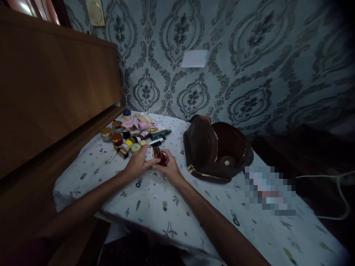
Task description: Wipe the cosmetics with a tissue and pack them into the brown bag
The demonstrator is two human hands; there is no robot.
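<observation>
Both hands meet over the patterned cloth in front of a cluster of cosmetics. My right hand (169, 168) is closed round a small red jar with a gold-brown lid (157, 152). My left hand (138, 162) holds a crumpled white wipe (149, 153) against the jar's left side. Just beyond the fingers lie a green-lidded pot (135, 147) and a black-and-white tube (157, 142). A gold-and-black bottle (121, 151) rests left of my left hand. Fingers hide part of the jar and the wipe.
A dark brown bag (202, 147) stands unzipped on the right. Several jars and tubes, including a gold-lidded jar (106, 134), fill the back left beside a wooden cabinet (61, 81). Behind is a wallpapered wall (172, 85). A white cable (338, 192) hangs far right, near a blurred-out patch.
</observation>
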